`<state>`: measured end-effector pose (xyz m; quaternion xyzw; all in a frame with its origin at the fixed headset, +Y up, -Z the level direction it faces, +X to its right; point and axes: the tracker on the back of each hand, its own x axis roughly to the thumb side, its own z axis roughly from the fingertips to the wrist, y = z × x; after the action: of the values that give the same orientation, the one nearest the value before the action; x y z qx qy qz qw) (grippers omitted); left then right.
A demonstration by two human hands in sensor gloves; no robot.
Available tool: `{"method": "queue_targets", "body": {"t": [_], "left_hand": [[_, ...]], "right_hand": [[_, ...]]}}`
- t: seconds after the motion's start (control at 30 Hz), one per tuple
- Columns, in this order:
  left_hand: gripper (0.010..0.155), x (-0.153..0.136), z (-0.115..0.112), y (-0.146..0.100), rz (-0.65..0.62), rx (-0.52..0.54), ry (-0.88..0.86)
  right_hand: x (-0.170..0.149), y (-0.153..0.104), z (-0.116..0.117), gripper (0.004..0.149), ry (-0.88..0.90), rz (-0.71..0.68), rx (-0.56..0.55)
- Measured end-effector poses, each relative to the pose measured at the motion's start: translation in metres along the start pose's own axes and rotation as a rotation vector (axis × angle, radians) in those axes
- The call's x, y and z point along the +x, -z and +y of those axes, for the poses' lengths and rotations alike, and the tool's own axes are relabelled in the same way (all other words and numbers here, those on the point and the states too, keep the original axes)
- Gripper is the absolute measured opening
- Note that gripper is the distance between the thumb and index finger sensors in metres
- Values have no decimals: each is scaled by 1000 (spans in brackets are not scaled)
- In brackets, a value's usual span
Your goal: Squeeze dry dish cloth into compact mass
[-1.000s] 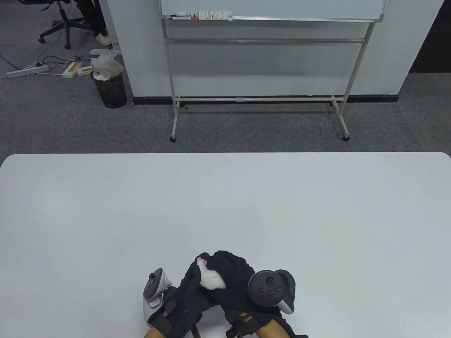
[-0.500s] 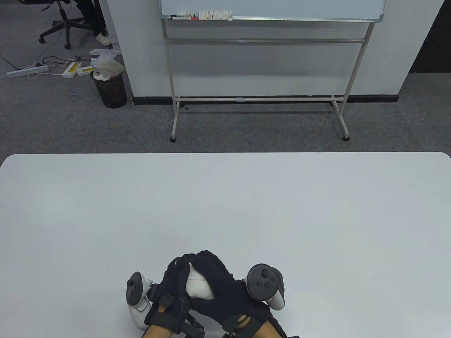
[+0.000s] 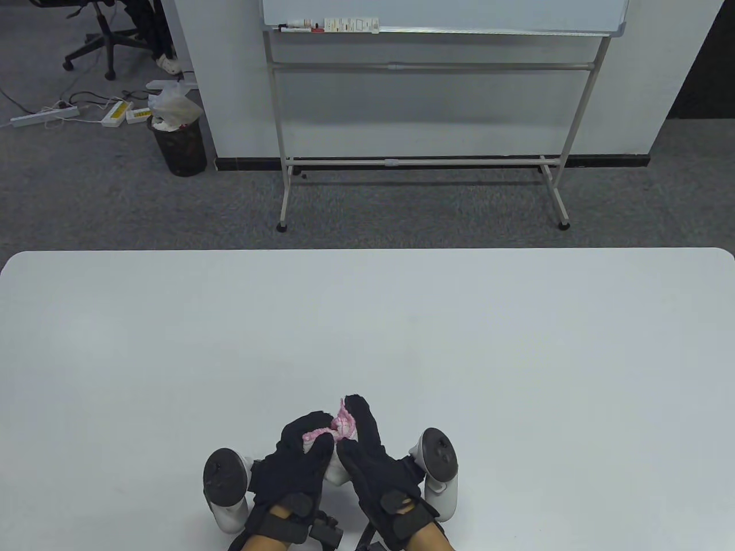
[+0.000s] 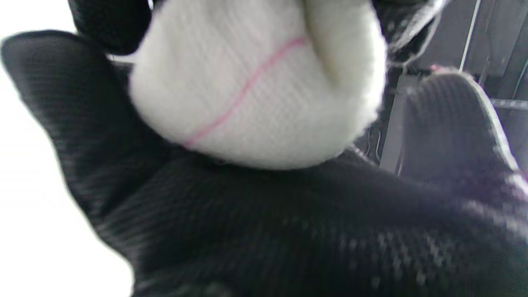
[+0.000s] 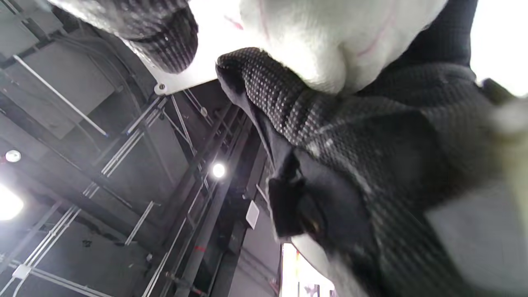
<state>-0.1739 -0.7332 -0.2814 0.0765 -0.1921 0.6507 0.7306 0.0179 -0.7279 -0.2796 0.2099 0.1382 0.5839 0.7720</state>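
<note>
A white dish cloth with thin pink lines (image 3: 339, 429) is bunched into a small wad between both gloved hands near the table's front edge. My left hand (image 3: 301, 453) cups it from the left and my right hand (image 3: 367, 453) presses it from the right. Only a pink-and-white tuft shows between the fingers in the table view. In the left wrist view the cloth (image 4: 255, 82) is a rounded white lump resting in the black palm. In the right wrist view the cloth (image 5: 330, 37) bulges above the glove's palm.
The white table (image 3: 367, 321) stretches away beyond the hands. Off the table stand a whiteboard on a frame (image 3: 425, 86), a black bin (image 3: 178, 143) and an office chair (image 3: 106, 34) at the back left.
Both hands have turned so their backs face up and now press the cloth from both sides. The wad looks smaller, with a pink tuft sticking out on top.
</note>
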Motion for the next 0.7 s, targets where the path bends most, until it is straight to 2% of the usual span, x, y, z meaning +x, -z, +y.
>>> {"method": "queue_targets", "body": {"t": [0.1,0.2,0.27,0.37,0.43,0.5,0.53,0.6,0.67,0.7], "left_hand": [[52,0,-3,-1,3,-21,-3],[51,2,-5,0,20,-21,7],[52,2,-9,-2,37,9,59],[61,0,-12,-3,78,36,95],[69,-4,-16,-4,116,-16,51],[76,-10,-22,-7,157,-101,-72],[76,-12,-25,-8,151,-115,-154],[78,-12,-32,-8,112,-207,-372],[78,-9,-38,-9,139,-190,-599],[78,-9,-37,-9,139,-166,-622]], "right_hand": [[1,1,1,73,29,-30,-15],[5,-1,-1,66,-50,-54,-168],[10,-2,-6,63,-97,-65,-149],[16,-3,-12,57,-150,-96,-179],[20,-3,-12,53,-159,-132,-201],[25,-3,-12,52,-137,-170,-259],[26,-3,-10,52,-136,-175,-225],[31,-2,-6,53,-258,-198,-150],[36,-2,-3,53,-499,-275,-114],[37,-2,1,52,-572,-290,-79]]}}
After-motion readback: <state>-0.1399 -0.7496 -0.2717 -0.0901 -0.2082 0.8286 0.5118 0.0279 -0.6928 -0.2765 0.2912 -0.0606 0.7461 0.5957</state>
